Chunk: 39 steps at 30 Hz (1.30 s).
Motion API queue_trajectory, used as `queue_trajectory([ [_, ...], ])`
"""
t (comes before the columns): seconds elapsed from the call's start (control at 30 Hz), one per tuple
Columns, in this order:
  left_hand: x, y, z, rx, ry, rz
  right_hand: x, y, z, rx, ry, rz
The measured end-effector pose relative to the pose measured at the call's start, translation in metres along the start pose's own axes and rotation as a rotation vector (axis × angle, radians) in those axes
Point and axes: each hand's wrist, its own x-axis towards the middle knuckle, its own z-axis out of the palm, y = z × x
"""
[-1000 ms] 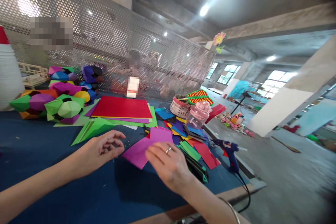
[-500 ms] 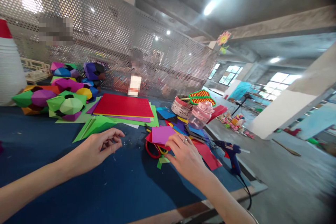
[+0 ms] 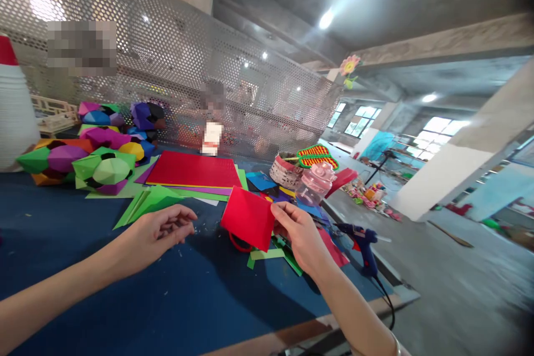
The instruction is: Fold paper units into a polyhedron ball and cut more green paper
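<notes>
A square piece of red paper [image 3: 248, 218] is held up at its right edge by my right hand [image 3: 299, 233], pinched between thumb and fingers. Under it peeks the red handle of scissors [image 3: 240, 242], mostly covered. My left hand [image 3: 156, 233] hovers over the blue tabletop with its fingers loosely curled and nothing in them. Folded green paper [image 3: 150, 203] lies just beyond it. Green paper strips [image 3: 267, 255] rest below the red square.
Behind sits a stack of red sheets [image 3: 196, 169]. Faceted paper balls [image 3: 104, 169] are piled at left, near a white bottle [image 3: 16, 117]. On the right stand a birch-bark pot [image 3: 286, 171], a pink bottle [image 3: 315, 183] and a glue gun [image 3: 362, 242] with its cord.
My right hand has lifted and tilted the red paper up from the pile. The purple piece that lay there is no longer visible. My left hand has hardly moved.
</notes>
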Motion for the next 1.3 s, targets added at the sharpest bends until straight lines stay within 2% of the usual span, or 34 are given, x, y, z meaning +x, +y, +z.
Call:
queue_trajectory([
  [0.1, 0.000, 0.006, -0.002, -0.111, -0.035, -0.027, 0.001, 0.004, 0.012, 0.026, -0.057, 0.031],
  [0.33, -0.005, 0.022, -0.002, -0.320, -0.161, 0.004, 0.004, 0.013, 0.042, -0.051, -0.156, 0.015],
  [0.47, -0.004, 0.017, -0.002, -0.251, -0.069, 0.059, -0.003, 0.018, 0.058, -0.141, -0.248, -0.074],
  [0.57, -0.007, 0.011, -0.005, -0.059, -0.001, 0.245, -0.019, 0.021, 0.064, -0.333, -0.276, -0.299],
  [0.7, -0.021, 0.008, -0.009, 0.239, -0.043, 0.582, -0.050, 0.032, 0.066, -0.700, -0.270, -0.883],
  [0.77, -0.032, 0.009, -0.011, 0.370, -0.025, 0.640, -0.065, 0.040, 0.069, -0.864, -0.246, -1.072],
  [0.87, -0.057, 0.013, -0.011, 0.438, 0.034, 0.614, -0.081, 0.049, 0.076, -0.981, -0.181, -1.190],
  [0.97, -0.086, 0.013, -0.008, 0.547, 0.069, 0.614, -0.092, 0.050, 0.081, -0.966, -0.109, -1.236],
  [1.07, -0.106, 0.009, -0.007, 0.646, 0.046, 0.655, -0.097, 0.043, 0.073, -1.007, -0.043, -1.217],
  [1.17, -0.104, 0.007, -0.010, 0.686, 0.086, 0.659, -0.097, 0.036, 0.056, -1.135, 0.047, -1.122],
  [1.23, -0.094, 0.010, -0.014, 0.679, 0.143, 0.580, -0.094, 0.035, 0.046, -1.202, 0.059, -1.036],
  [1.3, -0.086, 0.015, -0.015, 0.688, 0.116, 0.484, -0.092, 0.037, 0.039, -1.226, 0.046, -0.966],
])
